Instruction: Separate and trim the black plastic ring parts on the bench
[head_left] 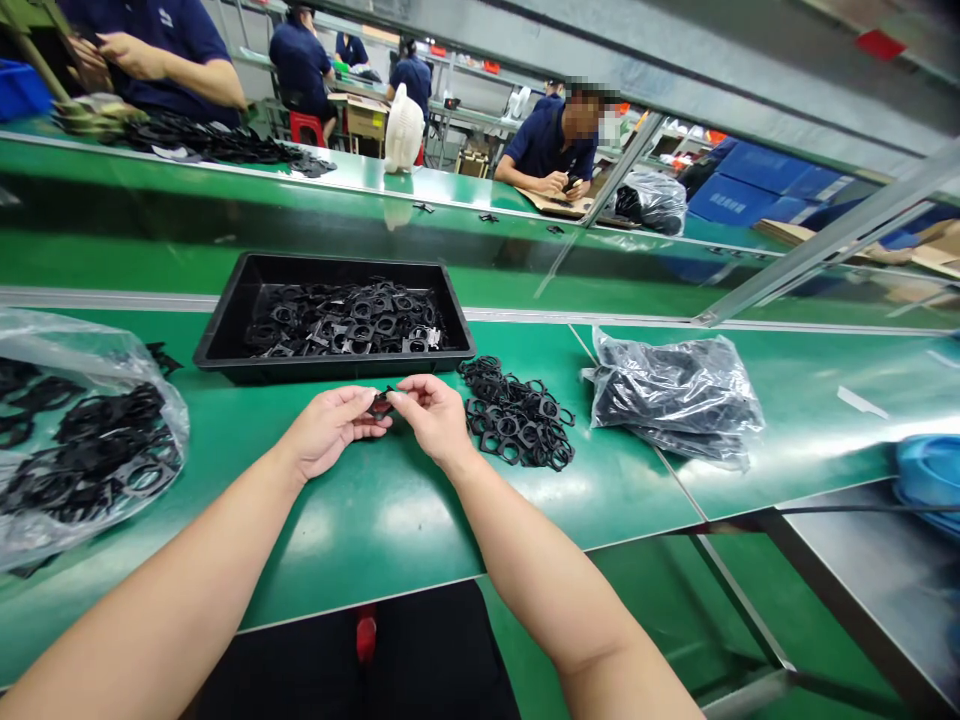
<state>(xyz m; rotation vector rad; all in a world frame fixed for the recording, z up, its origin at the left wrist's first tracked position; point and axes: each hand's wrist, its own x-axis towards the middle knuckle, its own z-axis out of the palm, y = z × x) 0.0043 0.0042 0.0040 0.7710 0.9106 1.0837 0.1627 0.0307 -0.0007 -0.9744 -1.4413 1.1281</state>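
Observation:
Between them, my left hand (334, 428) and my right hand (433, 412) pinch a small black plastic part (384, 400), held just above the green table in front of the tray. Fingers cover most of it, so its full shape is hidden. Behind my hands stands a black tray (337, 372) with many black ring-shaped plastic parts (360, 318) in it. Right beside my right hand, a loose pile of similar black rings (519, 412) lies on the table. An open clear plastic bag (176, 415) at the left holds more black parts.
A filled clear bag (675, 390) lies right of the pile. Behind the tray runs a green conveyor belt (510, 265) with a few small parts on it. A slanted metal post (825, 235) rises at the right. Co-workers (551, 150) sit across the line. A blue object (930, 470) is at the right edge.

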